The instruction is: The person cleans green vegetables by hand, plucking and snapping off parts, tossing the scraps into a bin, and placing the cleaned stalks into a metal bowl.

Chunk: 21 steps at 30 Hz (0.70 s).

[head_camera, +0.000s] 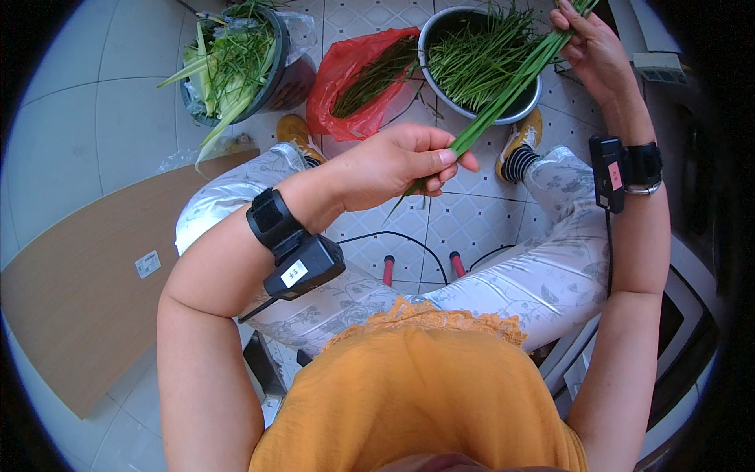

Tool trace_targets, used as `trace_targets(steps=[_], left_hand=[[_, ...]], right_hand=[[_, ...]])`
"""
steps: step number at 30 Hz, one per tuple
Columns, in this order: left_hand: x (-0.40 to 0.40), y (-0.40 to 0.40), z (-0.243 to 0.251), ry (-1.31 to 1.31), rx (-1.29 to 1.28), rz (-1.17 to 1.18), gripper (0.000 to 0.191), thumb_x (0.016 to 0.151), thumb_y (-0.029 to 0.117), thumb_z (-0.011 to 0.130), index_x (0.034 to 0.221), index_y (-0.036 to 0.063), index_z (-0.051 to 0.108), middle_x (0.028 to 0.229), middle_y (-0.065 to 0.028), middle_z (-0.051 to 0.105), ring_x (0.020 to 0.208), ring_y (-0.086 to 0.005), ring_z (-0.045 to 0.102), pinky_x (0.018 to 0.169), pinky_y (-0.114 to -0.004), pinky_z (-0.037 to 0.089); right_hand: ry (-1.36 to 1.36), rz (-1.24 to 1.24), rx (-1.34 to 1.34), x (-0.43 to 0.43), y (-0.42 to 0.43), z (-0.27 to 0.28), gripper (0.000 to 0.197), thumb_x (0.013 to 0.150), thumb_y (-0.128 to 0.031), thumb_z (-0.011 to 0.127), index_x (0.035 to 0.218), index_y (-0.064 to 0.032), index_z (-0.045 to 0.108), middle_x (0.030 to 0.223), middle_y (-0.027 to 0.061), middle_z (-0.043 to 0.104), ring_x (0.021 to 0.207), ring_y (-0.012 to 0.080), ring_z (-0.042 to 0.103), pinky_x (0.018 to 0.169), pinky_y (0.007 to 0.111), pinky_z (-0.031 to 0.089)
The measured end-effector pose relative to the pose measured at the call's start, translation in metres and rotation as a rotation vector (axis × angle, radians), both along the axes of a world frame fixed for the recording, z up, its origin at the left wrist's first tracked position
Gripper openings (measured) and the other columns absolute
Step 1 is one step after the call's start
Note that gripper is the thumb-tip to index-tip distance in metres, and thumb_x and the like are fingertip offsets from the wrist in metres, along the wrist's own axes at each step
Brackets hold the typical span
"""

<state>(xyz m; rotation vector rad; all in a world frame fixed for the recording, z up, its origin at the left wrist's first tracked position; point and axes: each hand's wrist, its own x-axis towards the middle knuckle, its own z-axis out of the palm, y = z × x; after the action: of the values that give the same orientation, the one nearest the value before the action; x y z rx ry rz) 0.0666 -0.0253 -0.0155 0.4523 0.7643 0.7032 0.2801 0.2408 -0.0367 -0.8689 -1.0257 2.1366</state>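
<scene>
A small bunch of long, flat green leaves, looking like Chinese chives (507,97), stretches slantwise between my two hands. My left hand (407,162) pinches its lower end between thumb and fingers, with a few thin tips hanging below. Up at the top right, my right hand (590,44) grips the other end, which runs out of the frame. Beneath the bunch stands a metal basin (433,88) holding a heap of cut green stalks (472,71). Left of the basin, a red plastic bag (327,88) lies open with darker thin stalks (371,82) inside.
A dark bin (277,71) full of leaf scraps (236,71) stands at the upper left. A wooden board (100,253) lies at the left. My shoes (295,133) flank the bag and basin. A black cable (413,239) crosses the tiled floor near two red stool legs (388,271).
</scene>
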Motion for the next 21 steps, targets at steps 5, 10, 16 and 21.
trace_targets(steps=[5,10,16,21], left_hand=[[-0.003,-0.001,-0.008,0.195,0.110,0.022,0.023,0.093,0.020,0.042,0.093,0.0018,0.056,0.067,0.0049,0.041,0.059,-0.0049,0.037,0.058,-0.019,0.036],[-0.008,0.006,-0.012,0.294,-0.002,0.200,0.018,0.091,0.018,0.042,0.081,0.0064,0.051,0.062,0.0060,0.034,0.054,-0.0043,0.031,0.055,-0.020,0.034],[-0.033,0.029,-0.012,0.111,-0.124,0.704,0.013,0.087,0.009,0.039,0.076,0.0065,0.045,0.060,0.0058,0.031,0.048,-0.0055,0.028,0.053,-0.024,0.034],[-0.047,0.032,-0.024,0.188,-0.034,0.764,0.011,0.084,0.009,0.039,0.076,0.0063,0.045,0.059,0.0044,0.033,0.047,-0.0060,0.028,0.051,-0.024,0.033]], right_hand=[[0.254,0.004,-0.174,-0.003,0.003,-0.001,0.012,0.090,-0.017,0.048,0.080,-0.0118,0.044,0.065,-0.0017,0.050,0.045,0.0038,0.036,0.039,0.017,0.032],[-0.177,-0.083,0.277,-0.036,-0.039,0.056,0.010,0.092,-0.017,0.044,0.090,-0.0081,0.047,0.068,0.0014,0.051,0.052,0.0073,0.046,0.047,0.019,0.042],[-0.024,-0.055,0.558,-0.042,-0.051,0.042,0.011,0.092,-0.016,0.045,0.099,-0.0067,0.045,0.081,0.0020,0.048,0.073,0.0072,0.047,0.059,0.021,0.043],[0.093,-0.219,0.578,-0.060,-0.059,0.049,0.009,0.090,-0.013,0.049,0.093,-0.0045,0.047,0.078,0.0036,0.051,0.070,0.0099,0.052,0.059,0.023,0.050]])
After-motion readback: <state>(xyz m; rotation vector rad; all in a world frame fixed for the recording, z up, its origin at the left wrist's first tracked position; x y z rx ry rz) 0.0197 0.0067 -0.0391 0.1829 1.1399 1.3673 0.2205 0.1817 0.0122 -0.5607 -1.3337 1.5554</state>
